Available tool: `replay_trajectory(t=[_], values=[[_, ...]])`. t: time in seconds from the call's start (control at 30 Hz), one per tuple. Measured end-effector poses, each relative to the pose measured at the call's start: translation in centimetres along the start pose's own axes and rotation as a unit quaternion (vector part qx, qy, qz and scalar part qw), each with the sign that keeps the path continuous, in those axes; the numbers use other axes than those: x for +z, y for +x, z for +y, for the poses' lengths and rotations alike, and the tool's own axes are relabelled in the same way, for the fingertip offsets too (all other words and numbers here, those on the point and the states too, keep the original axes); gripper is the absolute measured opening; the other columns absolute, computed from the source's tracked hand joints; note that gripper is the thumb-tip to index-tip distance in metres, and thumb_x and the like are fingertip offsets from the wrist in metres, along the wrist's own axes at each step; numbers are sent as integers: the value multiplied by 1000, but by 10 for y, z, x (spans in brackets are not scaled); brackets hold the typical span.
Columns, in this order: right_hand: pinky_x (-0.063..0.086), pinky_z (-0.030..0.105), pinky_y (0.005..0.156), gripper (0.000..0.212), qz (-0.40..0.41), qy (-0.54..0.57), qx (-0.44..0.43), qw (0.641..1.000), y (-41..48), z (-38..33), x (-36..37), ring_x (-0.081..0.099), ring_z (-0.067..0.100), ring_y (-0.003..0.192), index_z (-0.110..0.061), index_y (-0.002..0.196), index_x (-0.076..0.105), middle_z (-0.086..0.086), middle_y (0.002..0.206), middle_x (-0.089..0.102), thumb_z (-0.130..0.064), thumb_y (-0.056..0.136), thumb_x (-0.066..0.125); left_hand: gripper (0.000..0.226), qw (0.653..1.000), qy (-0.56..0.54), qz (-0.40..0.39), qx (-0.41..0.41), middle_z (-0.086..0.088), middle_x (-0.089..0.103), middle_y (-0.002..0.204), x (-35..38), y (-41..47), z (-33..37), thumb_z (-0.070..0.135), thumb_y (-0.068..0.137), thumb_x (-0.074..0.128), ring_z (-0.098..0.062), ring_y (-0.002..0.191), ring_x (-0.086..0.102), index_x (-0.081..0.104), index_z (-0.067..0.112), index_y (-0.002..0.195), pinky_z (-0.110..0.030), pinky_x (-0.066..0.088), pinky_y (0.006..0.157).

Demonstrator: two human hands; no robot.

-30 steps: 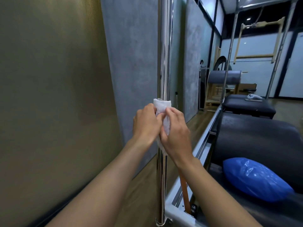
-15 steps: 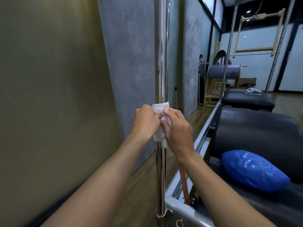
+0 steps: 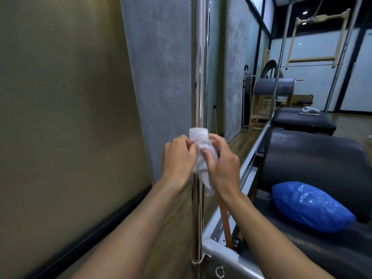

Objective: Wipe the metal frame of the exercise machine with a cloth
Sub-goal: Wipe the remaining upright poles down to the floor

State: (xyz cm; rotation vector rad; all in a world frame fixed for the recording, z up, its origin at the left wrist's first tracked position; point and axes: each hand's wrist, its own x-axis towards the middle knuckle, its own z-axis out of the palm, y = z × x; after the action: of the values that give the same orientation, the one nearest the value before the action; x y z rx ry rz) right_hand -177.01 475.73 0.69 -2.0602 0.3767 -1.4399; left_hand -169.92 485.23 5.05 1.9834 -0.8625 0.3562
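Observation:
A shiny vertical metal pole [image 3: 200, 67] of the exercise machine frame runs from the top of the view down to a silver corner bracket [image 3: 219, 260]. A white cloth [image 3: 201, 152] is wrapped around the pole at mid height. My left hand [image 3: 178, 160] grips the cloth from the left side of the pole. My right hand [image 3: 221, 166] grips it from the right, its thumb pressed on the cloth's front. A loose end of the cloth hangs below my right hand.
A wall [image 3: 70, 117] stands close on the left. To the right are the machine's black padded carriage [image 3: 314, 164], a blue plastic bag [image 3: 310, 206] on it, the silver side rail [image 3: 249, 164], more metal uprights and wooden equipment [image 3: 259, 105] at the back.
Both hands have slid the cloth a little way down the pole. My view has tilted down, so the corner bracket at the pole's foot shows more.

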Motion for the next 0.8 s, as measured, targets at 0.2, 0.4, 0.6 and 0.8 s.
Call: replay_trajectory(t=[0.2,0.4,0.6,0.8], values=[[51,20,72,18,40,40,58,997,-2,-3,12,64,5,87,-19,114,62,-11,97,67,-26,98,59,18,998,-48,20,37,-2,74,100,-2,-9,-3,13,94,58,-18,93,68,68,12,110,-38,56,85],[43,10,61,16,-26,55,103,993,-33,25,13,62,-4,79,-18,110,63,-11,87,67,-26,98,57,18,999,6,-27,45,-4,72,105,15,-26,-19,21,96,59,-22,99,67,66,12,110,-41,52,87],[39,2,87,28,72,6,13,997,-15,4,20,56,-2,100,-15,113,68,-3,113,64,-5,87,68,28,997,-67,-19,45,0,74,101,16,-24,-13,30,93,59,-17,95,69,65,15,116,-36,55,84],[38,3,95,30,62,-25,-15,998,-61,38,29,58,1,108,-11,119,67,2,119,66,-12,89,69,23,996,-61,-70,-5,-2,74,86,35,-37,-47,33,93,60,-24,90,69,66,12,85,-41,54,79]])
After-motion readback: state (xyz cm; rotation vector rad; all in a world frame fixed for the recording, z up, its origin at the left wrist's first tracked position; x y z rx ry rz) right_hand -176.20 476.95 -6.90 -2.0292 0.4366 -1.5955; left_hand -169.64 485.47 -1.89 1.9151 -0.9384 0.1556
